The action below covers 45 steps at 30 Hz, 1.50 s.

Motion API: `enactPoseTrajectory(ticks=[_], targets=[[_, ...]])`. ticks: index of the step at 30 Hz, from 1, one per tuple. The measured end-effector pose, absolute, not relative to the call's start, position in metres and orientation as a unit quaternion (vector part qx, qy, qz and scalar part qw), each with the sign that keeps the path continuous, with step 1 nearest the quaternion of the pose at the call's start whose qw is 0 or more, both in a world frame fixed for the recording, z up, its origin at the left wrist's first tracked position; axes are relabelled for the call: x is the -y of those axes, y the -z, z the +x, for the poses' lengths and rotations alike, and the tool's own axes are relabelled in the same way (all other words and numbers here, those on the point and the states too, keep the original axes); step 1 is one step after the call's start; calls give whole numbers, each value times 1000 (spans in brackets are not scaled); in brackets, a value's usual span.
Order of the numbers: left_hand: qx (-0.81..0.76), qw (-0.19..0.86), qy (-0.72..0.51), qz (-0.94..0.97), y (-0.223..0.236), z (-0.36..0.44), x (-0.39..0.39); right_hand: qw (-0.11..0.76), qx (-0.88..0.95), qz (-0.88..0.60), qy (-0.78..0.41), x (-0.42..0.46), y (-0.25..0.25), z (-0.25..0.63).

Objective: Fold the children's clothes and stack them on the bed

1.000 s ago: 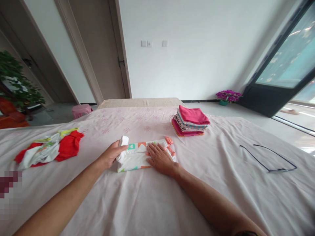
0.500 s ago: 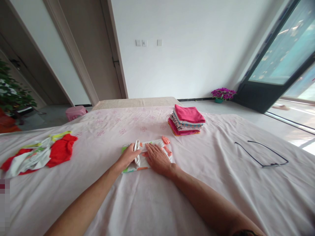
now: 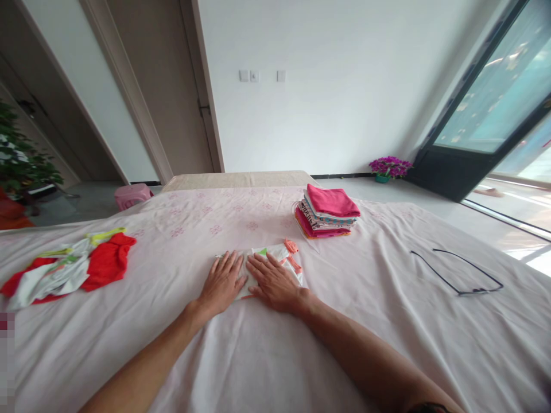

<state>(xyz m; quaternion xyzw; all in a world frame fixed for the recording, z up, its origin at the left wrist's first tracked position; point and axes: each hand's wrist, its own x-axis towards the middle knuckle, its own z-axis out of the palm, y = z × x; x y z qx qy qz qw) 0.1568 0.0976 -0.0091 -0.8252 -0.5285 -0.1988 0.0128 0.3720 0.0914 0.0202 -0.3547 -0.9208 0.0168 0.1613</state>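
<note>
A white garment (image 3: 282, 252) with orange and green print and orange trim lies folded small on the bed. My left hand (image 3: 222, 281) lies flat over its left part, fingers together and stretched out. Over the middle of the cloth, my right hand (image 3: 273, 278) presses palm down with its fingers extended. Most of the garment's left half is hidden under the hands. Just beyond and to the right stands a stack of folded clothes (image 3: 329, 212), with a pink piece on top.
Crumpled red, white and yellow clothes (image 3: 107, 261) lie at the left on the pale bedsheet (image 3: 181, 367). A pair of glasses (image 3: 477, 289) rests at the right. Beyond the bed are a pink stool (image 3: 132, 195) and a pot of purple flowers (image 3: 390, 167).
My left hand has let go of the garment's lifted edge and now lies flat on it. That edge is folded down. My right hand stays nearly in place.
</note>
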Motion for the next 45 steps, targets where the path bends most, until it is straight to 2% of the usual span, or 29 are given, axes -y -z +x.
enactPoseTrajectory(ticks=[3,6,8,11,13,16,24,30,33,36,39,42,45], targets=[[540,6,226,-811,20,152,-101,136,914,-380,-23,-91,-15,370],[599,-63,307,-737,20,139,-106,135,912,-388,-18,-91,-14,370],[634,-158,366,-663,13,128,-107,133,910,-393,-16,-90,-16,371],[633,-364,423,-536,-4,116,-101,130,908,-399,-18,-88,-19,370],[599,-493,417,-473,-17,113,-94,131,907,-400,-21,-87,-21,370],[566,-587,388,-429,-32,117,-87,140,903,-405,-19,-88,-21,369],[526,-619,452,-369,-44,112,-78,159,904,-396,-4,-82,-26,361],[522,-616,456,-375,-67,89,-68,178,919,-348,-55,-74,-30,343],[532,-603,450,-390,-79,96,-66,228,894,-372,-101,-77,-37,344],[538,-592,441,-407,-90,115,-67,306,829,-409,-229,-84,-41,349],[549,-577,436,-418,-98,136,-70,354,703,-428,-443,-92,-41,351],[538,-571,437,-439,-100,155,-75,356,548,-429,-624,-96,-42,350],[518,-573,440,-457,-96,173,-83,349,467,-416,-698,-96,-48,352]])
